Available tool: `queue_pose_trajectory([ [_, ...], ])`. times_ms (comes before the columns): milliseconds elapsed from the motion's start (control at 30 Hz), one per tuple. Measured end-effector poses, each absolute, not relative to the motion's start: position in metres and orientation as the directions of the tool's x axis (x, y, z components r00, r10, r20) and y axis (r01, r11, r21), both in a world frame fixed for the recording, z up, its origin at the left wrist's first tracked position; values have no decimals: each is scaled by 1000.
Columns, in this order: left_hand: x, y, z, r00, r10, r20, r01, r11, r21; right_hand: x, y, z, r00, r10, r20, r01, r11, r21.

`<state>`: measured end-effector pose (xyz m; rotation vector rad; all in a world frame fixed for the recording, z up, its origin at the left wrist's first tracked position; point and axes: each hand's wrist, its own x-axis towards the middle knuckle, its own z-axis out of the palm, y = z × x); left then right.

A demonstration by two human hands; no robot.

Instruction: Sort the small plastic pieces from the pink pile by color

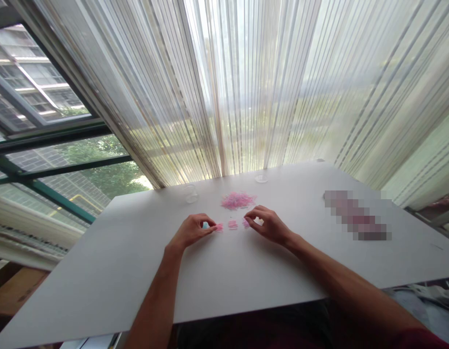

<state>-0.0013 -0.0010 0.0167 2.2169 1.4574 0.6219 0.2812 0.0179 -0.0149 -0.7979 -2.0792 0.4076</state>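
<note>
A heap of small pink pieces (238, 199) lies on the white table (224, 271) beyond my hands. Nearer me three little pink clusters sit in a row; the middle one (232, 224) lies free between my hands. My left hand (193, 230) rests on the table with curled fingers pinching at the left cluster (219, 227); a bit of light blue shows under the fingers. My right hand (267, 224) is also curled, its fingertips pinched at the right cluster (246, 223). What each pinch holds is too small to make out.
A clear round container (191, 193) stands at the back left of the table and a clear lid or dish (261, 179) at the back middle. A blurred-out object (355, 215) lies to the right. Sheer curtains and a window rise behind the table's far edge.
</note>
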Motion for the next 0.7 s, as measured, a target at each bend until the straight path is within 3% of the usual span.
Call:
queue_pose_trajectory([
  [233,-3,-3,18,330,944,17,753,-274,598,282,19,-16,-437,668,602,382,744,-549],
  [700,-4,-1,14,326,944,40,784,-294,547,282,18,-14,-424,679,600,364,734,-573],
])
